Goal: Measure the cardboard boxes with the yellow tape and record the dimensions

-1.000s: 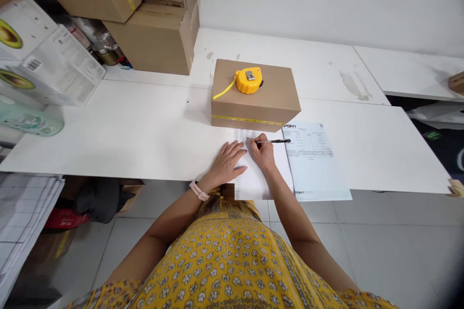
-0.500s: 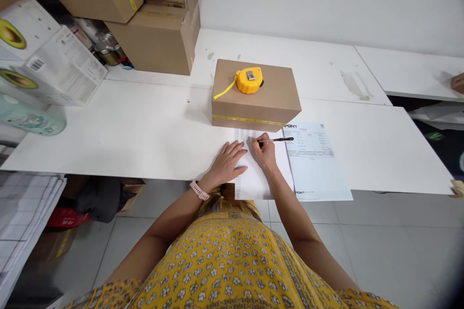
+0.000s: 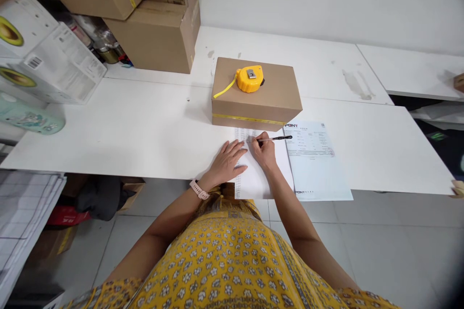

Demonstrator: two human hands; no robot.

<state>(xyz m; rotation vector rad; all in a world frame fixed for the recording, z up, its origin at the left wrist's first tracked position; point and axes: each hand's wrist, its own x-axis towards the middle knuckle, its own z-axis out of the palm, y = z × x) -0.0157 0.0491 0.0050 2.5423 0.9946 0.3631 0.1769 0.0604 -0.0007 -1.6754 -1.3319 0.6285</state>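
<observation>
My right hand (image 3: 264,151) is closed around a black pen (image 3: 279,138), its tip hidden by the fingers, low over a white sheet (image 3: 259,186) with rows of small marks along its top and left side. Resting flat with fingers spread, my left hand (image 3: 228,159) lies at the left edge of that sheet. A printed form (image 3: 319,174) lies to the right, beside my right hand. Just beyond the papers sits a closed cardboard box (image 3: 279,87) with a yellow strip along its front. On top of it is a yellow tape measure (image 3: 250,78), a short length of its blade out.
Stacked cardboard boxes (image 3: 155,38) stand at the back left of the white table (image 3: 145,130). White cartons with avocado pictures (image 3: 65,63) and a mint-green bottle (image 3: 32,116) are at the far left. A dark cap (image 3: 101,198) lies below the table on the left.
The pen's back end has dipped and shifted slightly left in my right hand. My left hand stays in place; the camera view has moved a little.
</observation>
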